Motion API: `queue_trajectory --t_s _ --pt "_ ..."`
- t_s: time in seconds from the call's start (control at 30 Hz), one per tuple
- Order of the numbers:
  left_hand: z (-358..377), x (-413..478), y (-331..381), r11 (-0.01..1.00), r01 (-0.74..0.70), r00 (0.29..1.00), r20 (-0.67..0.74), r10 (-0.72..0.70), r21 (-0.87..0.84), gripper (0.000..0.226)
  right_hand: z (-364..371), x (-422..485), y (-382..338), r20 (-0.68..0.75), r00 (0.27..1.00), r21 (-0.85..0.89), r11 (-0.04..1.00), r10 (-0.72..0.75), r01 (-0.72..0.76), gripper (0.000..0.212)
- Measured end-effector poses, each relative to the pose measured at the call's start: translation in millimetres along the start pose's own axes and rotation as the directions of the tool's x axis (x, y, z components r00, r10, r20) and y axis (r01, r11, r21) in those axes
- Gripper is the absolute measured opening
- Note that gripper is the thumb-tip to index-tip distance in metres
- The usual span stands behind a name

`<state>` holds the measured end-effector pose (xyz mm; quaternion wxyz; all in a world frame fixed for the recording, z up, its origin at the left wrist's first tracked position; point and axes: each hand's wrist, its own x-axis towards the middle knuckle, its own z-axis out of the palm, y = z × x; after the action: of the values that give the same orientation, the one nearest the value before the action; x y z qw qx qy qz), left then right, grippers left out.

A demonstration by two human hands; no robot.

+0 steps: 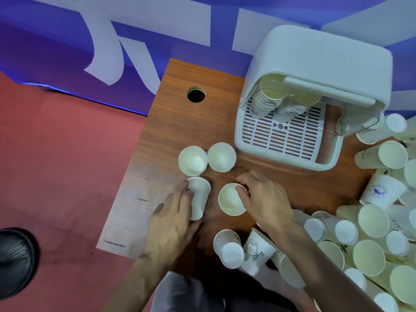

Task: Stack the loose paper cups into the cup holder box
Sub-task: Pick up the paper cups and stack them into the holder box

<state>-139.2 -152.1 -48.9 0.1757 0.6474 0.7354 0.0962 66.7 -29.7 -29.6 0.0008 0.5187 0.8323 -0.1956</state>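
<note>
Left hand (pixel 177 212) has its fingers wrapped over a tipped cup (pixel 199 199) lying on its side, near the left edge of the table (pixel 171 122). Right hand (pixel 265 199) pinches the rim of an upright cup (pixel 231 199) just beside it. Two more upright cups (pixel 193 160) touch each other just behind. Cup holder box (pixel 315 64) sits far right, lid raised, two nested stacks (pixel 267 100) leaning at the back of its slatted tray, front of the tray bare. Loose pile (pixel 371 221) crowds the right side and the near edge.

Risks as I judge them: the tipped cup is close to the table edge, so a sloppy lift could roll it to the floor. A hard rim pinch could dent that cup so it won't nest. My right forearm hangs over the near cups and could sweep them on the way to the box.

Room: I see bare wood between the pair and the box front, the best lane in. The raised lid blocks a drop from above
</note>
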Motion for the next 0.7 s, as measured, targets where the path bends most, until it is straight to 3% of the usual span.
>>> queue_trajectory --t_s 0.1,0.17,0.27,0.33,0.47,0.6,0.7 --pt "1.9 -1.8 3.4 1.0 0.014 0.999 0.051 -0.015 0.012 0.079 -4.9 -11.7 -5.4 -0.155 0.987 -0.067 0.997 -0.048 0.038 0.017" --pt "1.0 -6.3 5.1 0.999 0.005 1.0 0.012 -0.005 -0.042 0.067 -3.1 -24.9 -13.9 -0.212 0.969 -0.072 0.991 -0.127 0.114 0.018" --pt "2.0 -5.5 2.1 0.992 0.049 0.998 -0.024 -0.052 -0.117 0.045 9.0 -38.4 -26.5 -0.139 0.971 -0.115 0.977 -0.195 0.18 0.028" --pt "5.4 -2.7 -1.4 0.987 0.067 0.998 0.028 -0.063 -0.149 0.041 18.8 -41.5 -30.5 -0.045 0.977 -0.162 0.967 -0.207 0.197 0.025" --pt "8.9 3.8 -4.9 0.994 -0.034 0.99 0.132 0.048 -0.106 0.039 21.9 -41.0 -30.7 0.005 0.975 -0.177 0.96 -0.221 0.219 0.01" --pt "-10.1 2.0 -0.1 0.988 -0.098 0.986 0.119 0.113 -0.121 0.024 -1.9 -45.3 -38.9 -0.052 0.977 -0.169 0.966 -0.207 0.196 0.013" --pt "-47.0 -0.5 5.4 0.975 -0.138 0.988 0.045 0.148 -0.177 0.016 -41.4 -47.9 -45.5 -0.194 0.956 -0.146 0.97 -0.222 0.196 0.012"
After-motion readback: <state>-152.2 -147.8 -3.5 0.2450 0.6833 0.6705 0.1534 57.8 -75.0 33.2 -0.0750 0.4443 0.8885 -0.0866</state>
